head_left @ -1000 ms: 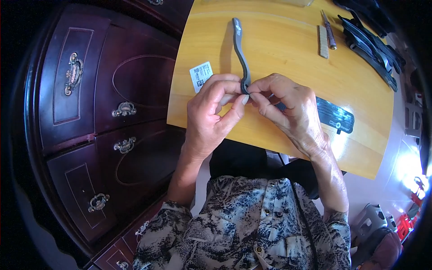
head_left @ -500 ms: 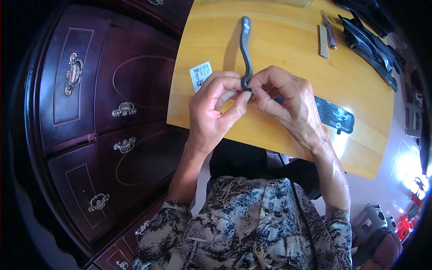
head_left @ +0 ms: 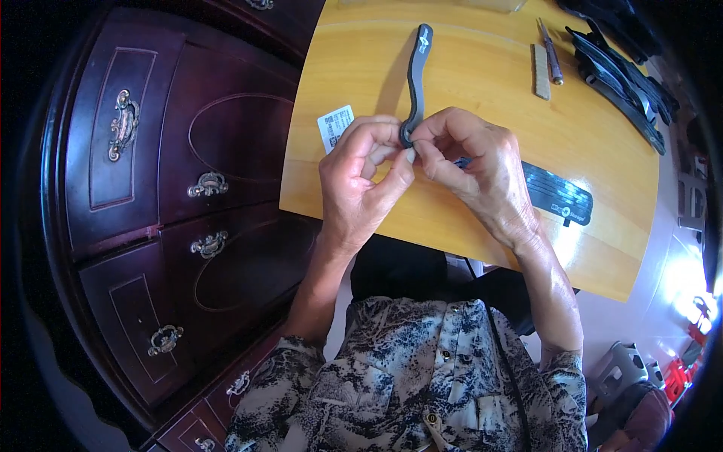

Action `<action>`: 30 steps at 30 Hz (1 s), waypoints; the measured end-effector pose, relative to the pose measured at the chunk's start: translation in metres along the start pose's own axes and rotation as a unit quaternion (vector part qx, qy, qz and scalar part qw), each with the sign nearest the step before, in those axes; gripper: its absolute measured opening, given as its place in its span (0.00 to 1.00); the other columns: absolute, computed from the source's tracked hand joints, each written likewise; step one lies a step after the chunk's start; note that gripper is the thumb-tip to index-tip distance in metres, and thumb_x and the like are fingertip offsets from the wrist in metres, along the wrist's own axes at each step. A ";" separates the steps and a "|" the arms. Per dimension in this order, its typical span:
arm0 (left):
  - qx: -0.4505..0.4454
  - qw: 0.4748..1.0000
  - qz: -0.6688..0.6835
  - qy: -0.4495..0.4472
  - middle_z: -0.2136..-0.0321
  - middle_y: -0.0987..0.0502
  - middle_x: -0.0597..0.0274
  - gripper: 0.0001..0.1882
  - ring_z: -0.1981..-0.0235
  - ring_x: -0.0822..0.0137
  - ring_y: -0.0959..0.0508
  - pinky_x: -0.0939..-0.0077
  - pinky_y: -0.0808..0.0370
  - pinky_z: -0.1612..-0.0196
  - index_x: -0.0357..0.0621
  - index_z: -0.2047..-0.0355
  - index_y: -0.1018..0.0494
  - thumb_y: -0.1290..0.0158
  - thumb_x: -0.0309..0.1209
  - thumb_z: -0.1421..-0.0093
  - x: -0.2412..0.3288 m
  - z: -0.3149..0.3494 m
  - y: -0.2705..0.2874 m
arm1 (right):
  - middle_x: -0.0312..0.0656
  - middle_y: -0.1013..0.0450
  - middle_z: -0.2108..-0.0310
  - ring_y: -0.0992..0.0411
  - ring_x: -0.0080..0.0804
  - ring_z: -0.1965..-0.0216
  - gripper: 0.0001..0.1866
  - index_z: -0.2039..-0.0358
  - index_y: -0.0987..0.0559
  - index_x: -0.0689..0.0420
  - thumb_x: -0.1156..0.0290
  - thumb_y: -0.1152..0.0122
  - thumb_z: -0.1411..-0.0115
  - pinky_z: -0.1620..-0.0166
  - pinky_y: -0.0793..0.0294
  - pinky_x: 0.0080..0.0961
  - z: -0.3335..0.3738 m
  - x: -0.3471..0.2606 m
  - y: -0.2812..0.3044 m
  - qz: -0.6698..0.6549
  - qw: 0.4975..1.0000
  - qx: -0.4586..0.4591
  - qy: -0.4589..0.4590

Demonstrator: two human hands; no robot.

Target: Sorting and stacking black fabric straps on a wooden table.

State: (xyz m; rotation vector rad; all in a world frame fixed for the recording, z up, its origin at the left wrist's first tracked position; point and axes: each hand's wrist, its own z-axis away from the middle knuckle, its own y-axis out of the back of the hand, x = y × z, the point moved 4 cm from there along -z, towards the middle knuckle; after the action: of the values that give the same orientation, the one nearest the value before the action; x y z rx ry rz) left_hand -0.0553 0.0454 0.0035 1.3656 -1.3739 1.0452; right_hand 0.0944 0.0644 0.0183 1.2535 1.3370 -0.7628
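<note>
Pinching the near end of a dark grey curved strap (head_left: 416,83), both hands meet just above the front part of the yellow table (head_left: 482,83). I see the left hand (head_left: 361,177) closed on that end with thumb and fingertips, and the right hand (head_left: 471,169) closed on it from the other side, knuckles nearly touching the left. From the pinch the strap runs straight away from me, its far end pointing toward the back of the table; whether that end rests on the wood I cannot tell.

Just left of the grip lies a small white label (head_left: 336,126). Right of it, partly under the right hand, is a flat black card (head_left: 561,197). Well beyond, to the right, sit a thin metal tool (head_left: 550,51), a small wooden block (head_left: 541,71) and a heap of dark straps (head_left: 617,75).

My worry is the tiny contact area: both hands hold only the very tip, so any twist could let the long free end swing and slip the strap out. What the fingertips are working on is hidden, so a small part could drop unseen toward the dark wooden cabinet (head_left: 166,211) side.
</note>
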 end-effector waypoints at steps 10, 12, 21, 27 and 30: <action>-0.007 0.998 -0.059 -0.004 0.62 0.28 0.58 0.10 0.63 0.73 0.23 0.80 0.23 0.60 0.32 0.65 0.30 0.44 0.14 0.48 -0.003 -0.001 0.001 | 0.44 0.26 0.77 0.25 0.32 0.76 0.05 0.69 0.25 0.62 0.74 0.41 0.43 0.69 0.25 0.23 0.003 0.005 0.001 -0.011 1.000 -0.006 -0.013; -0.010 0.992 -0.123 -0.033 0.63 0.28 0.58 0.11 0.64 0.72 0.22 0.80 0.23 0.62 0.34 0.65 0.30 0.44 0.14 0.49 0.003 -0.002 0.001 | 0.47 0.26 0.76 0.24 0.41 0.74 0.06 0.69 0.26 0.62 0.72 0.42 0.42 0.69 0.25 0.28 0.003 -0.012 0.002 0.190 0.975 0.009 0.114; -0.061 0.967 -0.230 -0.089 0.68 0.28 0.58 0.12 0.71 0.67 0.21 0.77 0.24 0.68 0.36 0.68 0.32 0.43 0.15 0.51 0.020 -0.005 -0.005 | 0.48 0.26 0.76 0.25 0.46 0.72 0.08 0.68 0.26 0.62 0.69 0.42 0.42 0.68 0.26 0.32 -0.006 -0.007 0.015 0.026 0.990 -0.125 -0.059; -0.118 0.946 -0.290 -0.090 0.69 0.28 0.58 0.12 0.70 0.68 0.21 0.78 0.24 0.66 0.36 0.67 0.32 0.44 0.15 0.51 0.025 -0.007 -0.009 | 0.45 0.28 0.79 0.26 0.34 0.75 0.09 0.70 0.27 0.63 0.70 0.40 0.44 0.68 0.26 0.27 -0.001 -0.013 0.012 0.190 0.972 -0.094 0.104; -0.137 0.943 -0.290 -0.091 0.67 0.29 0.59 0.12 0.69 0.71 0.22 0.79 0.24 0.65 0.35 0.65 0.32 0.44 0.15 0.49 0.025 -0.006 -0.010 | 0.41 0.30 0.80 0.28 0.27 0.76 0.09 0.70 0.27 0.63 0.71 0.39 0.45 0.69 0.27 0.23 -0.004 -0.009 0.016 0.095 0.987 -0.123 0.026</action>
State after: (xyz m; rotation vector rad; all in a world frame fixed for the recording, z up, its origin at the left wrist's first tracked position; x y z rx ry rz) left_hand -0.0447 0.0449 0.0292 1.5441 -1.0856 0.3321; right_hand 0.1070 0.0698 0.0308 1.1872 1.2887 -0.4201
